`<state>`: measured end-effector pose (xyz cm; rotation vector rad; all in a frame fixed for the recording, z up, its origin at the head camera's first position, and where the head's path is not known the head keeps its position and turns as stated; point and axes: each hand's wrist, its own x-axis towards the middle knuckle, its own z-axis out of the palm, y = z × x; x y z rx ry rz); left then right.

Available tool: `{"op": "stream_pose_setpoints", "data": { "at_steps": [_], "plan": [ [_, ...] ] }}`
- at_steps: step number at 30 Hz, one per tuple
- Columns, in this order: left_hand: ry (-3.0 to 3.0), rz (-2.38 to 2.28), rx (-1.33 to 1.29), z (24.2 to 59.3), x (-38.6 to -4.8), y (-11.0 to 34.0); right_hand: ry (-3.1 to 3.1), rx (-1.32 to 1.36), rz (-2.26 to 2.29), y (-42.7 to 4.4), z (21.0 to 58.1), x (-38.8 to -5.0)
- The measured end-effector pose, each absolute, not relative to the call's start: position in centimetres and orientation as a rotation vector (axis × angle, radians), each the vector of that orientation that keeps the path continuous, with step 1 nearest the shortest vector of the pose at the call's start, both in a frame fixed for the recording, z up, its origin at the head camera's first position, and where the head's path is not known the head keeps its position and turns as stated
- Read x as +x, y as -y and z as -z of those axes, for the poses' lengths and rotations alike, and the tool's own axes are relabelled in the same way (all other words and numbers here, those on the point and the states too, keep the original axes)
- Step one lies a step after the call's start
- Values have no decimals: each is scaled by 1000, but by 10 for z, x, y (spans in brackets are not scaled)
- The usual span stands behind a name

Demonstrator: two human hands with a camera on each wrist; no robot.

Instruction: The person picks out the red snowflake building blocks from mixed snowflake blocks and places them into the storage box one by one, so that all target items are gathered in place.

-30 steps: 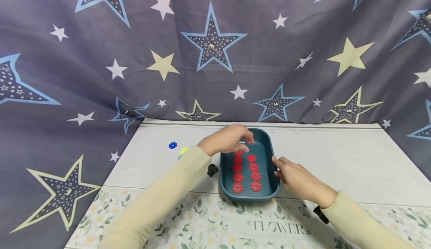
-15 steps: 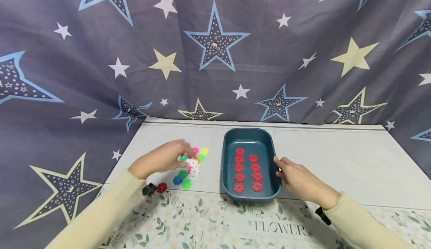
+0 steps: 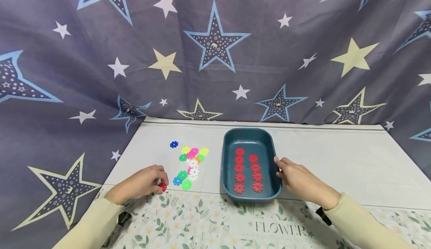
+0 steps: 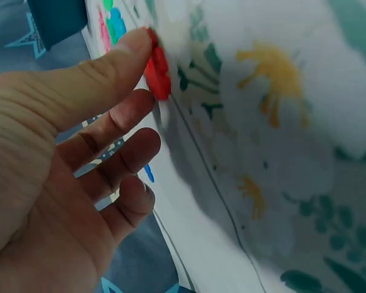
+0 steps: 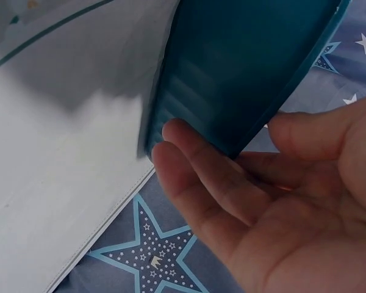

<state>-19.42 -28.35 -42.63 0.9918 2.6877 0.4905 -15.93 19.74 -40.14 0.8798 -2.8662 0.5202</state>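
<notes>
My left hand (image 3: 143,181) is at the front left of the table and pinches a red flower-shaped plastic disc (image 3: 163,187) at its edge. In the left wrist view the thumb lies against the red disc (image 4: 157,70), which still meets the tablecloth; the index finger is mostly hidden there. My right hand (image 3: 301,179) grips the right side of a deep blue-green tray (image 3: 252,196), thumb at the rim and fingers along the outer wall (image 5: 232,73). Inside the tray, red discs (image 3: 239,167) form two columns, the left one longer.
Between the left hand and the tray lies a loose group of discs in white (image 3: 194,172), green (image 3: 186,184), pink, yellow, orange and blue. A dark blue disc (image 3: 174,144) sits apart behind them. A star-patterned curtain (image 3: 215,73) hangs at the table's back edge.
My left hand has moved from over the tray, across the coloured discs, to the red disc at front left, which it now pinches. The right hand stays on the tray.
</notes>
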Motion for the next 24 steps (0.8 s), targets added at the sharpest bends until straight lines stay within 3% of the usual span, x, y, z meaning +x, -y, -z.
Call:
{"op": "stream_pose_setpoints", "data": {
  "at_steps": [12,24],
  "plan": [
    [-2675,-436,1016,426,-198,286,2860,894,-519,-199,402,-162],
    [-2577,-566,855,424,-194,292,2861,891,-511,-199,399,-161]
  ]
}}
